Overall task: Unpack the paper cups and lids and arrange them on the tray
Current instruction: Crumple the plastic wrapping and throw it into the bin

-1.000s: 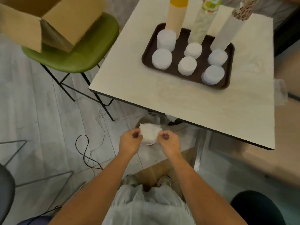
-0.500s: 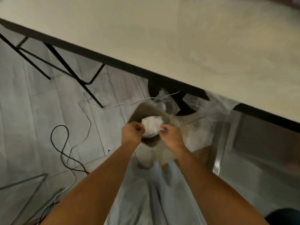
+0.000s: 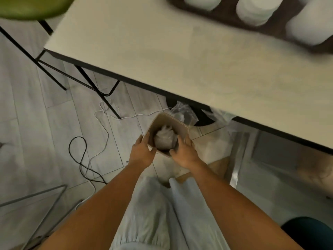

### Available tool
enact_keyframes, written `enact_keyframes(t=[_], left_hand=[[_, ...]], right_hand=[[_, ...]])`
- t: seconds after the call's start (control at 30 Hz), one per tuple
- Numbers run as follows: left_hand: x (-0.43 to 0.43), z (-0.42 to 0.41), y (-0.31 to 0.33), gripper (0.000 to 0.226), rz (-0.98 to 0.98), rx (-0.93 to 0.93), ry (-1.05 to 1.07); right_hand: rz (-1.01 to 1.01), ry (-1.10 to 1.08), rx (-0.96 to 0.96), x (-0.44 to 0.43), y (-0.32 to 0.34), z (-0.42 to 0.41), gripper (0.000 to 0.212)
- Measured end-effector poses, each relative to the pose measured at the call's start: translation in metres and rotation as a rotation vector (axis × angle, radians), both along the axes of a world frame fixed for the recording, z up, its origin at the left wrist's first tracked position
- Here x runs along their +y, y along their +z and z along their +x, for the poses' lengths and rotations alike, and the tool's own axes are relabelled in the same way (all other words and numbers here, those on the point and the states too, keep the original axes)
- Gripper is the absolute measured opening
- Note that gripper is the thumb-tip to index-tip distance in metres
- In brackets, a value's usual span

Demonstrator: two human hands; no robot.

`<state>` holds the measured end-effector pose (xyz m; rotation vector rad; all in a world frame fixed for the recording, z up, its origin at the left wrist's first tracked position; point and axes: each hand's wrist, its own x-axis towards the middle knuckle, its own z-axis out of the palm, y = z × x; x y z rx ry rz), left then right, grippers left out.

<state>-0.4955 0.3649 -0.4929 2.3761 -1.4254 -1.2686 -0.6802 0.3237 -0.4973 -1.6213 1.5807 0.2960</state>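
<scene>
Plastic wrap, balled up, sits inside the tan bin on the floor. The left hand and right hand are loose and open at the bin's sides, holding nothing. Push the ball deep so it cannot pop out. White lids sit stacked on the tray, up on the bench.

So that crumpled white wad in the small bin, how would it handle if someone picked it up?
Probably very light and floppy: the wad looks like thin, creased, translucent film. It would likely squash under the fingers and spring partly open when let go. It seems unlikely to roll, sitting loosely inside the bin.
</scene>
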Motion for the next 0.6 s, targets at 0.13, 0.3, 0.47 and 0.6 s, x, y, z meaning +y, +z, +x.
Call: enact_keyframes(t=[0.13, 0.3, 0.47, 0.6], left_hand=[[0.004, 0.007, 0.083, 0.067, -0.062, 0.019, 0.021], [0.007, 0.006, 0.186, 0.051, -0.174, 0.047, 0.065], [0.010, -0.007, 0.265, 0.041, -0.250, 0.108, 0.062], [0.010, -0.025, 0.308, 0.038, -0.335, 0.162, 0.048]], right_hand=[[-0.066, -0.007, -0.095, 0.003, 0.071, 0.006, 0.075], [-0.056, -0.012, -0.153, 0.005, 0.165, 0.011, 0.057], [-0.056, 0.028, -0.151, 0.010, 0.248, 0.007, 0.032], [-0.075, -0.048, -0.159, 0.014, 0.294, -0.003, 0.025]])
